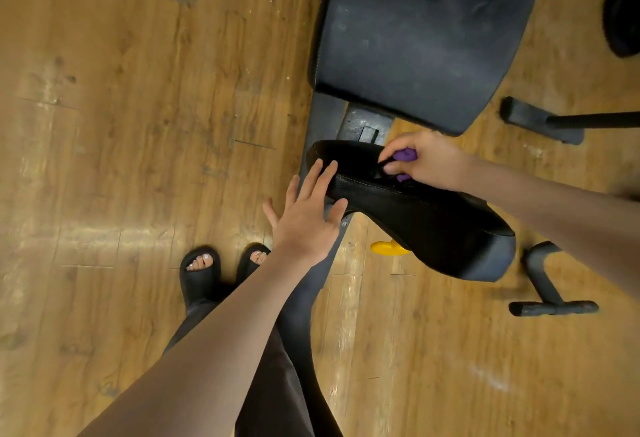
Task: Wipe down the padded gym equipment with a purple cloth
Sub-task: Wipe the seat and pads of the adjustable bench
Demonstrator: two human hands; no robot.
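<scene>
Wooden floor (121, 125), worn planks. Black open-toed sandals (202, 274), two, on the person's feet. Left hand (308, 215), fingers straight and spread, flat against the near end of the small black pad (415, 215), holding nothing. Yellow object (389, 248) on the floor under that pad. Large black seat pad (426, 34) beyond. Right hand (427, 159), fingers curled round the bunched purple cloth (405, 155), pressing it on the small pad's top.

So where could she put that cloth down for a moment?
The big upper pad is bare all over. The wooden floor left of the frame is open too. It is crowded at the small pad: left hand resting on it, right hand gripping the purple cloth there.
</scene>
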